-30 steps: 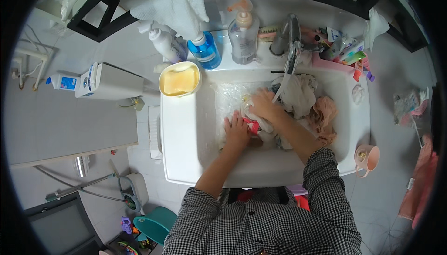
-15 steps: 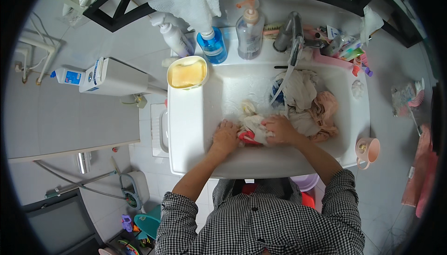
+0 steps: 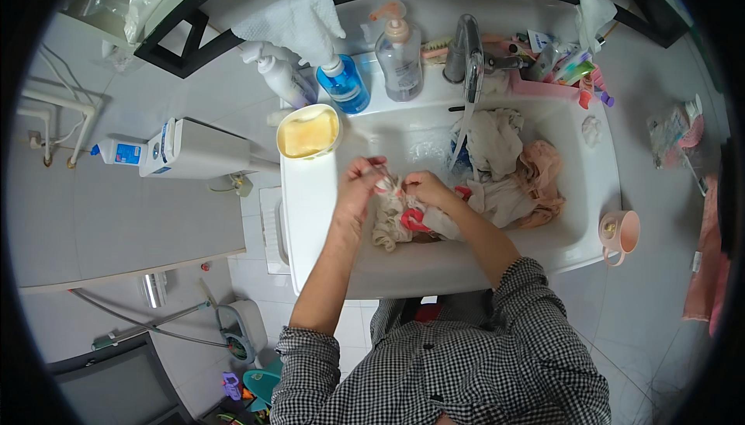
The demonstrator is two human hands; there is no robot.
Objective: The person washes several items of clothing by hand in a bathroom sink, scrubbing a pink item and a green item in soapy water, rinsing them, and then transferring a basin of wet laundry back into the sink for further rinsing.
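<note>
Over the white sink (image 3: 574, 227), my left hand (image 3: 360, 186) and my right hand (image 3: 431, 190) pinch a wet white garment with red patches (image 3: 390, 222) between them. Its upper part is lifted, while the rest hangs crumpled to the basin floor. Both sets of fingers are closed on the fabric. Right of my hands lie a greyish-white wet cloth (image 3: 497, 144) and a peach-coloured cloth (image 3: 542, 173), bunched up. A thin stream of water runs from the grey faucet (image 3: 468, 56) beside them. Some blue fabric shows under the stream.
On the sink's back ledge stand a white pump bottle (image 3: 283, 77), a blue pump bottle (image 3: 344, 86), a clear pump bottle (image 3: 399, 60) and a pink toiletry tray (image 3: 535, 88). A soap dish (image 3: 309, 131) with yellow soap sits at the left corner, a pink mug (image 3: 619, 232) at the right.
Both hands have risen from pressing the garment on the basin floor and come closer together, now lifting part of it. The view has shifted slightly.
</note>
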